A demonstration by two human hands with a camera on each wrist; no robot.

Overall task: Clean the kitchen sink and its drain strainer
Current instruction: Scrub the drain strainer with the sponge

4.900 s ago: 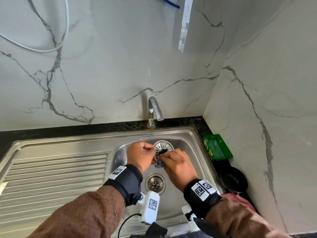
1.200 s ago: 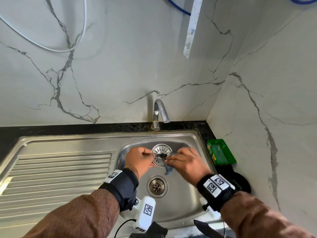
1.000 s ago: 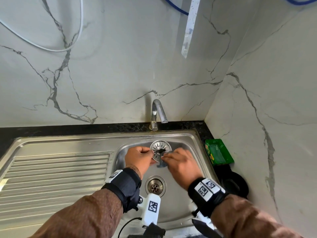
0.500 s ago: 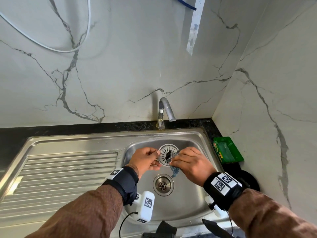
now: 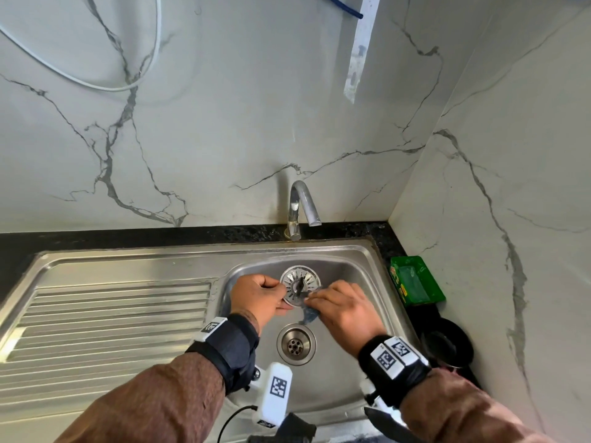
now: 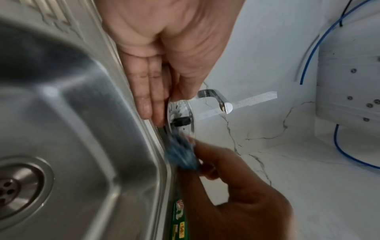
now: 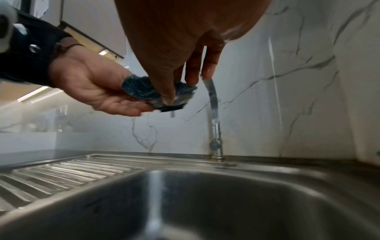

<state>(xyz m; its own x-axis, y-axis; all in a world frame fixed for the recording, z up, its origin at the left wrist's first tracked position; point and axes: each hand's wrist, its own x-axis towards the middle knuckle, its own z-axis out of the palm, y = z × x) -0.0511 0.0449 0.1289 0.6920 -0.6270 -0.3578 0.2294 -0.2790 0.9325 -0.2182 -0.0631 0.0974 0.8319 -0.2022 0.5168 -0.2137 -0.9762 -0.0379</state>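
A round metal drain strainer point(image 5: 300, 284) with a black centre knob is held above the steel sink point(image 5: 332, 375). My left hand point(image 5: 260, 298) pinches its left rim between thumb and fingers point(image 6: 148, 97). My right hand point(image 5: 342, 310) grips a small blue scrubber point(image 5: 309, 317) and presses it against the strainer's lower right edge. In the left wrist view the strainer point(image 6: 180, 116) stands edge-on with the blurred scrubber point(image 6: 183, 155) below it. In the right wrist view the scrubber point(image 7: 139, 88) sits between both hands. The open drain hole point(image 5: 296, 344) lies below the hands.
A curved tap point(image 5: 302, 204) stands at the sink's back edge, dry. A ribbed draining board point(image 5: 105, 318) lies to the left. A green soap box point(image 5: 414, 279) and a black round dish point(image 5: 446, 342) sit on the dark counter at the right, against the marble wall.
The right hand with the scrubber has shifted back and forth across the strainer's face. The left hand has kept its hold on the rim. The head view has swayed slightly.
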